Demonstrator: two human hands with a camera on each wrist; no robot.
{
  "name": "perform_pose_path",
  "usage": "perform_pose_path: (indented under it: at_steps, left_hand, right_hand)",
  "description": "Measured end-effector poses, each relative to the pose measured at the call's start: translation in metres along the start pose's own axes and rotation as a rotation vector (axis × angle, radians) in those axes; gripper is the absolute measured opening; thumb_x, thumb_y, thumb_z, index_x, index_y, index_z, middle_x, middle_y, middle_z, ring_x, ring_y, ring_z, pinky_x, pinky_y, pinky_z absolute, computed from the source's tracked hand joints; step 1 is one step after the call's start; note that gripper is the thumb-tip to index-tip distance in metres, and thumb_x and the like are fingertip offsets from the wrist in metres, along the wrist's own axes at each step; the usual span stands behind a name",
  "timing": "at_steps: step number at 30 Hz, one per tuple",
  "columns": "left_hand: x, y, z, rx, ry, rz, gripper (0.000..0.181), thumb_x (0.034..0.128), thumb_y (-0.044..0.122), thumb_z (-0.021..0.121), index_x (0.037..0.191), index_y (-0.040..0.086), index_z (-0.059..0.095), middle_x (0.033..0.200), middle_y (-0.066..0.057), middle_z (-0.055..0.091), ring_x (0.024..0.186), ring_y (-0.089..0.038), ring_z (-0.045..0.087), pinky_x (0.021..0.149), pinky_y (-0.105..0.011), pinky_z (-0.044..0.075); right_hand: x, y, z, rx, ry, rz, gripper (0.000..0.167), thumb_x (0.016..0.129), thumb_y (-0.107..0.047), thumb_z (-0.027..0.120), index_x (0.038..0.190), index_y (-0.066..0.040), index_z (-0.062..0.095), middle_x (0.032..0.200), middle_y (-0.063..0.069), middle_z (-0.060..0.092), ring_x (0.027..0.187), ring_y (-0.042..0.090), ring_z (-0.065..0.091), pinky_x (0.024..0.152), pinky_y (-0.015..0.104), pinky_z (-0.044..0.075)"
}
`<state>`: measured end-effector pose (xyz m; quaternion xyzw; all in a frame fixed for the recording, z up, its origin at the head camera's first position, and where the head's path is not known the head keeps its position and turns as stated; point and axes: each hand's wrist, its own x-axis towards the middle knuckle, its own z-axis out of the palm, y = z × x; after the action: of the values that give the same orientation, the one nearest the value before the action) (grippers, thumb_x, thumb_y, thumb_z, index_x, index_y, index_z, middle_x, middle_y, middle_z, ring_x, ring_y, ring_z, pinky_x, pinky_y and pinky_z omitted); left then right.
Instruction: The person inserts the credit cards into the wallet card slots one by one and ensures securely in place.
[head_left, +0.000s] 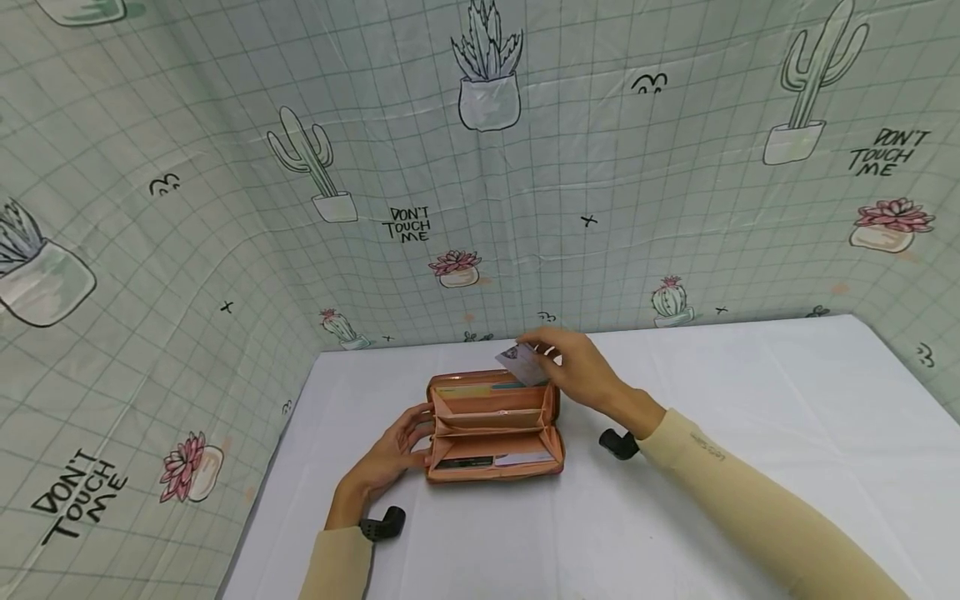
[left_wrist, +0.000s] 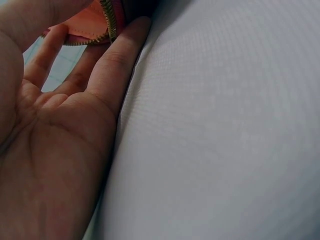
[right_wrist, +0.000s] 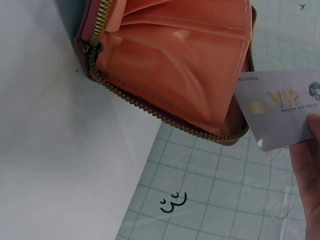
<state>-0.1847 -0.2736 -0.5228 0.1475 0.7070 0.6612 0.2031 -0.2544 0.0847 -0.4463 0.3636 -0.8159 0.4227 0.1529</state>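
Note:
An orange zip-around wallet [head_left: 487,421] lies spread open on the white table, its inner compartments showing. My left hand [head_left: 393,450] holds the wallet by its left side; the left wrist view shows fingers [left_wrist: 112,67] at the brass zipper edge. Above the wallet's far right corner, my right hand [head_left: 573,367] pinches a silver card [head_left: 522,364] between thumb and fingers. Seen from the right wrist, the card [right_wrist: 280,107] bears gold "VIP" lettering and a gold chip, and its corner overlaps the wallet's edge. Whether that corner sits inside a slot I cannot tell.
Yellow and blue cards [head_left: 468,389] show in the wallet's far pocket. A dark card [head_left: 465,462] and a white one [head_left: 522,458] are in the near pocket. Behind the white table [head_left: 712,392] hangs a grid-patterned cloth [head_left: 555,175] with cactus drawings.

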Motion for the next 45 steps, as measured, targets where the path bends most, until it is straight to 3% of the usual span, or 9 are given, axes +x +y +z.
perform_pose_path:
  at_steps: [5, 12, 20, 26, 35, 40, 45]
  left_hand:
    - [0.0, 0.002, 0.001, -0.005, 0.001, 0.004, 0.089, 0.0915, -0.01, 0.073, 0.165, -0.003, 0.023, 0.164, -0.03, 0.028, 0.133, -0.001, 0.053, 0.105, -0.02, 0.047]
    - [-0.001, 0.003, 0.002, -0.007, 0.002, 0.001, 0.09, 0.0916, -0.009, 0.073, 0.165, -0.003, 0.022, 0.164, -0.031, 0.026, 0.132, 0.0, 0.053, 0.104, -0.02, 0.048]
    - [-0.001, 0.002, 0.001, -0.005, 0.003, 0.0, 0.089, 0.0915, -0.01, 0.073, 0.165, -0.002, 0.023, 0.164, -0.031, 0.027, 0.132, -0.001, 0.053, 0.103, -0.02, 0.049]
    - [-0.001, 0.0, 0.0, -0.009, 0.001, -0.004, 0.089, 0.092, -0.009, 0.073, 0.165, -0.002, 0.022, 0.164, -0.03, 0.027, 0.132, 0.0, 0.053, 0.104, -0.02, 0.048]
    - [0.0, 0.0, 0.0, -0.003, -0.002, -0.005, 0.089, 0.0919, -0.008, 0.074, 0.165, -0.002, 0.023, 0.162, -0.03, 0.029, 0.132, -0.003, 0.054, 0.101, -0.021, 0.05]
    - [0.0, 0.001, 0.001, -0.001, -0.003, -0.003, 0.088, 0.0921, -0.01, 0.072, 0.165, -0.002, 0.023, 0.162, -0.03, 0.029, 0.132, -0.003, 0.054, 0.102, -0.021, 0.049]
    - [0.0, 0.001, 0.001, 0.001, -0.002, -0.001, 0.088, 0.0916, -0.01, 0.073, 0.164, -0.002, 0.023, 0.161, -0.029, 0.03, 0.132, -0.002, 0.054, 0.102, -0.02, 0.049]
  right_hand:
    - [0.0, 0.0, 0.0, 0.013, -0.013, -0.015, 0.036, 0.091, 0.014, 0.072, 0.124, -0.001, 0.072, 0.12, 0.013, 0.074, 0.103, 0.028, 0.072, 0.081, 0.038, 0.061]
    - [-0.002, 0.004, 0.005, -0.089, -0.058, -0.013, 0.035, 0.093, 0.01, 0.073, 0.124, -0.005, 0.072, 0.121, 0.011, 0.074, 0.106, 0.026, 0.073, 0.084, 0.038, 0.061]
    - [0.001, 0.001, 0.005, -0.133, -0.127, -0.027, 0.036, 0.094, 0.011, 0.07, 0.126, -0.006, 0.074, 0.121, 0.008, 0.075, 0.112, 0.027, 0.072, 0.089, 0.042, 0.06]
    - [0.007, -0.001, 0.009, -0.215, -0.209, -0.067, 0.039, 0.095, 0.011, 0.069, 0.125, -0.012, 0.077, 0.11, 0.003, 0.067, 0.098, 0.02, 0.07, 0.082, 0.037, 0.061]
    - [0.01, 0.0, 0.02, -0.313, -0.232, -0.179, 0.039, 0.094, 0.012, 0.071, 0.121, -0.014, 0.081, 0.104, 0.005, 0.061, 0.084, 0.014, 0.062, 0.069, 0.028, 0.053]
    - [0.012, -0.003, 0.022, -0.39, -0.277, -0.226, 0.049, 0.09, 0.017, 0.072, 0.125, -0.016, 0.08, 0.102, 0.004, 0.061, 0.082, 0.013, 0.058, 0.063, 0.023, 0.045]
    - [0.013, -0.005, 0.023, -0.454, -0.298, -0.244, 0.051, 0.087, 0.019, 0.073, 0.124, -0.016, 0.08, 0.104, 0.004, 0.063, 0.084, 0.015, 0.061, 0.061, 0.024, 0.047]
